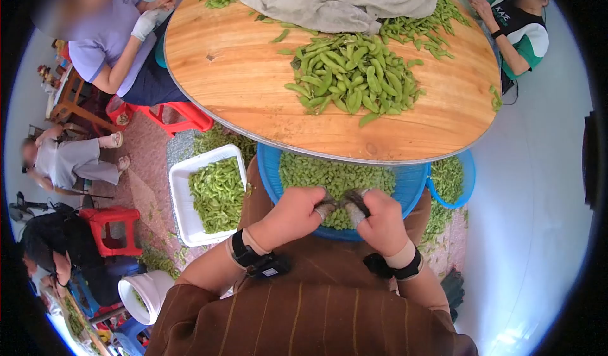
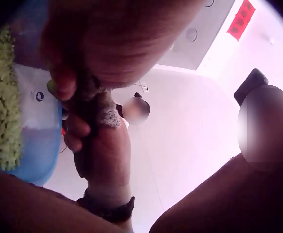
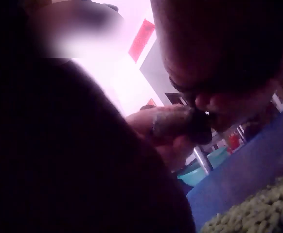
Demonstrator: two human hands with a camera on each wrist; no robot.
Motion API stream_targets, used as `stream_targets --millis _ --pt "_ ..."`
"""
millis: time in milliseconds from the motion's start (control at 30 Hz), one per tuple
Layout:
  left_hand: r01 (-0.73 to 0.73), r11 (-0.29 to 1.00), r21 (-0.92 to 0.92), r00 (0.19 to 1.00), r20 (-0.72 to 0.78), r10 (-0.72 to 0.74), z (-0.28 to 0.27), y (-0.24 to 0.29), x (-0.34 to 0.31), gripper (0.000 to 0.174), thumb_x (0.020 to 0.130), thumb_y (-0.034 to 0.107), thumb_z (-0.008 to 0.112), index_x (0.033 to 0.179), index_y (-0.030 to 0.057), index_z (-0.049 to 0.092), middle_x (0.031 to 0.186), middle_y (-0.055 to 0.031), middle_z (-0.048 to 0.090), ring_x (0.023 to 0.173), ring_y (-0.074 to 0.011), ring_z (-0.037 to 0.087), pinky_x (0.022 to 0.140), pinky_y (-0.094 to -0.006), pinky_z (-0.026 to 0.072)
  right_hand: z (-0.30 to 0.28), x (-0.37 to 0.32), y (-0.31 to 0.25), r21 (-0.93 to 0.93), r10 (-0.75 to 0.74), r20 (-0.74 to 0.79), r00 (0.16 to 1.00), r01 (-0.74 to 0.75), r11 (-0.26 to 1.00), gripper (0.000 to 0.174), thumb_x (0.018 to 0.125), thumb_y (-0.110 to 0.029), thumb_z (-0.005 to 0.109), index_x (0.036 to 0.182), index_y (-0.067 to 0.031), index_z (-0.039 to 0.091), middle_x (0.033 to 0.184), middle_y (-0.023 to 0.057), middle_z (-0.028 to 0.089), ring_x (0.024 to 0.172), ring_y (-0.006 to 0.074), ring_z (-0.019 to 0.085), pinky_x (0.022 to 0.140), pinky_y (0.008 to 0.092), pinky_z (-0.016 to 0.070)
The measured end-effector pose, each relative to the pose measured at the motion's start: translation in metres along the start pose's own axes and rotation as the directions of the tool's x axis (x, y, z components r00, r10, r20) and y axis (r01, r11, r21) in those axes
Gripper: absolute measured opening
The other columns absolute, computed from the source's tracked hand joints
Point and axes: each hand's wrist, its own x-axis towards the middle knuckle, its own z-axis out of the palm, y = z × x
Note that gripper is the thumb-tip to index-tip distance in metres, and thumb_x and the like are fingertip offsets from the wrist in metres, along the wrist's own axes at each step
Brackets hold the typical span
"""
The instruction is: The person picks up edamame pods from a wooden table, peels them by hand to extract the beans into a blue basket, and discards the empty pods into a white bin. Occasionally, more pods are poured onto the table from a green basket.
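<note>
Both hands meet above a blue basin (image 1: 269, 169) of shelled green beans (image 1: 335, 174), fingers curled and wraps on the thumbs. In the left wrist view the tip of a green pod (image 2: 52, 89) shows between the left hand (image 2: 117, 39) and the right hand (image 2: 107, 155), which pinch it; most of it is hidden by fingers. The head view shows the left hand (image 1: 294, 213) and right hand (image 1: 383, 220) nearly touching at the thumbs. The right wrist view is dark. A heap of pods (image 1: 354, 71) lies on the wooden table (image 1: 234, 71) beyond the basin.
A white tub (image 1: 177, 198) of green pods stands left of the basin, a smaller blue basket (image 1: 468, 179) at its right. Grey cloth (image 1: 335, 1) covers the table's far side. People sit left and right of the table. A red stool (image 1: 111, 217) and white bucket (image 1: 130, 296) stand left.
</note>
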Motion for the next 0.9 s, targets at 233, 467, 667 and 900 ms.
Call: stream_targets --millis 233,467,667,900 --pt "0.08 0.764 -0.641 0.965 0.242 0.101 -0.023 0.019 0.001 0.005 0.084 0.006 0.06 0.086 0.0028 0.058 0.072 -0.0051 0.062 0.058 -0.012 0.056 0.054 -0.0263 0.0456 -0.012 0.006 0.002 0.657 0.237 0.564 0.791 -0.604 0.451 0.013 0.086 -0.013 0.062 0.084 -0.0012 0.056 0.06 0.0032 0.055 0.049 0.0141 0.051 0.047 0.0273 0.0425" --pt "0.133 0.69 -0.712 0.968 0.243 0.065 -0.026 0.001 -0.003 0.003 0.089 0.004 0.054 0.091 0.0033 0.056 0.078 -0.0015 0.06 0.065 -0.0084 0.055 0.058 -0.0234 0.0459 -0.01 0.022 -0.011 0.488 0.21 0.4 0.892 -0.402 0.775 0.013 0.085 -0.016 0.065 0.086 -0.0029 0.06 0.065 0.0002 0.057 0.054 0.0066 0.052 0.049 0.0228 0.0429" --pt "0.127 0.626 -0.769 0.949 0.279 0.15 -0.033 -0.011 -0.005 0.006 0.089 0.002 0.051 0.092 0.0026 0.056 0.079 -0.002 0.06 0.066 -0.0085 0.055 0.059 -0.0233 0.0463 -0.015 0.038 -0.013 0.431 0.218 0.496 0.841 -0.456 0.779 0.02 0.078 -0.017 0.069 0.085 -0.0008 0.06 0.064 0.0102 0.057 0.057 0.0144 0.055 0.054 0.0305 0.0448" --pt "0.136 0.779 -0.613 0.98 0.2 -0.014 -0.054 -0.031 -0.017 0.006 0.087 0.005 0.054 0.089 0.0013 0.057 0.075 -0.0072 0.06 0.066 -0.0129 0.057 0.061 -0.0265 0.0467 -0.015 0.048 -0.018 -0.311 0.053 0.26 0.964 0.031 0.95 0.02 0.077 -0.018 0.068 0.079 -0.0013 0.057 0.068 0.0202 0.057 0.064 0.0411 0.055 0.055 0.0415 0.0447"
